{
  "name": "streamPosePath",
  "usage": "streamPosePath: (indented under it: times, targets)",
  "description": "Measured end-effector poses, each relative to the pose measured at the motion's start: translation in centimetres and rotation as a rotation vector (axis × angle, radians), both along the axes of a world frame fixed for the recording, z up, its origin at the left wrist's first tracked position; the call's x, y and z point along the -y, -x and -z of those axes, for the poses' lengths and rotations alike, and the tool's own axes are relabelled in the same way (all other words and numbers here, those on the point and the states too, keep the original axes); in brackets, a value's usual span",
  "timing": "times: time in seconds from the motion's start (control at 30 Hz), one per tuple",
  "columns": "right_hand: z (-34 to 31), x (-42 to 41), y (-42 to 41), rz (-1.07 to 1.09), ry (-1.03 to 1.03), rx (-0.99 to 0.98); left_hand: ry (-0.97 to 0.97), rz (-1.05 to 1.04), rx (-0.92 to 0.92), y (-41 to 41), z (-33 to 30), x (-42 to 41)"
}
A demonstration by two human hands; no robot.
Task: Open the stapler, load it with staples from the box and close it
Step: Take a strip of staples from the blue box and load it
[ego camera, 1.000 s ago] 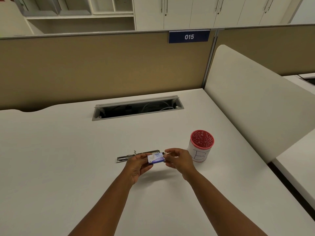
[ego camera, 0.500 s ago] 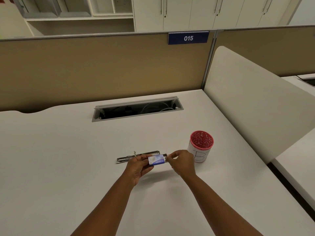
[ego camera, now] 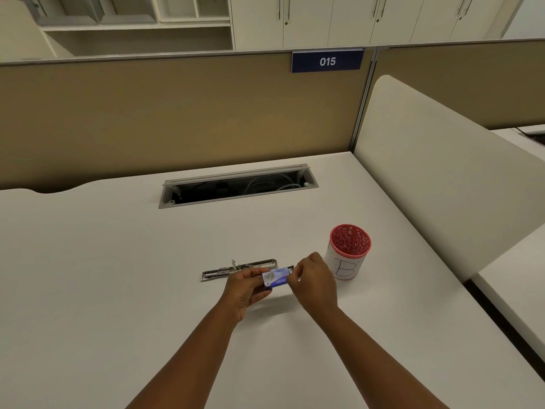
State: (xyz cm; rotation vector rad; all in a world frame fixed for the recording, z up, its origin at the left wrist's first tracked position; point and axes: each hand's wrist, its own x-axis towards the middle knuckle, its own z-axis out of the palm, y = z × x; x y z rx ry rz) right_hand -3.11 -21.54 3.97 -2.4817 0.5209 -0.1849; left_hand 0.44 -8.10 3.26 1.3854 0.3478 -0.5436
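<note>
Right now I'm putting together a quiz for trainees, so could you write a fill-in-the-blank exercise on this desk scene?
1. The left hand holds the small blue and white staple box while the right hand pinches its ____ end.
2. The opened metal stapler lies flat on the ____ desk.
3. The red-rimmed white cup bears the handwritten letter ____.
4. The blue sign reads ____.

Missing words: right; white; B; 015
</note>
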Motion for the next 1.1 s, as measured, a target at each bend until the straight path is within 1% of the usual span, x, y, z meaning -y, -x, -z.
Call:
streamPosePath:
  times: [0.07, 0.17, 0.23, 0.3, 0.33, 0.37, 0.4, 0.43, 0.53, 0.6, 0.63, 0.67, 0.73, 0.8, 0.83, 0.93, 0.97, 1.03, 1.07, 1.1]
  targets:
    - [0.1, -0.1, 0.0, -0.011, 0.064, 0.055, 0.005, -0.013, -0.005, 0.0, 0.0, 0.0]
    - [0.2, 0.0, -0.1, 0.016, -0.002, 0.134, 0.016, -0.025, -0.018, -0.2, 0.0, -0.1]
    - [0.3, 0.0, -0.3, 0.046, -0.135, 0.228, 0.028, -0.036, -0.024, -0.4, -0.2, -0.4]
    - [0.1, 0.0, -0.6, 0.14, -0.357, 0.325, 0.048, -0.06, -0.033, -0.7, -0.3, -0.8]
    - [0.1, 0.3, -0.7, 0.187, -0.433, 0.368, 0.062, -0.081, -0.033, -0.9, -0.5, -1.1]
    - [0.3, 0.6, -0.8, 0.215, -0.445, 0.39, 0.076, -0.11, -0.026, -1.3, -0.8, -1.4]
    - [0.6, 0.9, -0.7, 0.206, -0.392, 0.379, 0.088, -0.147, -0.016, -1.7, -1.0, -1.9]
    - [1.1, 1.2, -0.7, 0.142, -0.313, 0.341, 0.096, -0.185, -0.002, -2.2, -1.4, -2.3]
    - [3.2, 1.1, 0.0, -0.191, -0.133, 0.088, 0.12, -0.275, 0.034, -3.5, -2.5, -3.7]
    - [4.7, 0.4, 0.4, -0.422, 0.105, -0.036, 0.114, -0.302, 0.037, -4.1, -2.9, -4.4]
    - [5.3, -0.2, 0.6, -0.507, 0.216, -0.056, 0.105, -0.31, 0.036, -4.3, -3.0, -4.6]
    - [5.6, -0.5, 0.8, -0.542, 0.266, -0.068, 0.096, -0.31, 0.033, -4.3, -2.9, -4.7]
    - [6.1, -1.1, 0.9, -0.545, 0.257, -0.05, 0.084, -0.308, 0.02, -4.3, -2.7, -4.8]
    - [6.1, -1.3, 0.8, -0.485, 0.135, -0.037, 0.078, -0.3, -0.003, -4.0, -2.4, -4.8]
    - [5.8, -1.3, 0.7, -0.408, 0.012, -0.032, 0.077, -0.295, -0.016, -3.9, -2.2, -4.8]
    - [4.1, -1.0, 0.1, -0.047, -0.34, 0.081, 0.077, -0.265, -0.038, -3.5, -1.7, -4.5]
    - [3.5, -0.8, -0.2, 0.064, -0.516, 0.102, 0.075, -0.244, -0.043, -3.3, -1.6, -4.4]
    - [2.1, -0.7, -0.6, 0.171, -1.048, 0.081, 0.076, -0.192, -0.05, -3.0, -1.5, -3.9]
    - [1.5, -0.7, -0.7, 0.178, -1.243, 0.068, 0.076, -0.168, -0.051, -2.8, -1.4, -3.6]
    - [1.0, -0.6, -0.8, 0.165, -1.329, 0.049, 0.075, -0.145, -0.047, -2.6, -1.4, -3.4]
